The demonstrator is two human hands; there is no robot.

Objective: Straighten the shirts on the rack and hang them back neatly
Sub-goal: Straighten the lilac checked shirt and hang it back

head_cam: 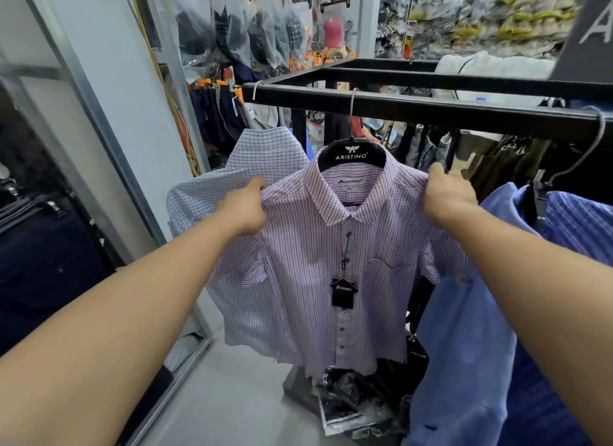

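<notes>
Shop clothes are seen all around, and bagged ones are hung far at the back. At the left, dark clothes (pixel 39 246) are hung beside a grey wall panel (pixel 109 80). A pale blue checked shirt (pixel 238 166) is hung just behind the middle one.

The left hand (pixel 243 208) is curled round one shoulder of the purple checked shirt (pixel 315 263), and the cloth is pinched there. This shirt is hung in the middle on a black hanger (pixel 351 153). The hanger's hook is looped over the black rack bar (pixel 431 108). A dark tag (pixel 344 291) is hung down the shirt's front. The right hand (pixel 447 196) is curled round the other shoulder. Blue shirts (pixel 464 329) are hung at the right.

The shoulders are probably being pulled straight on the hanger. Next, the cloth should likely be smoothed down, the shirt let go, and a neighbour shirt taken.
</notes>
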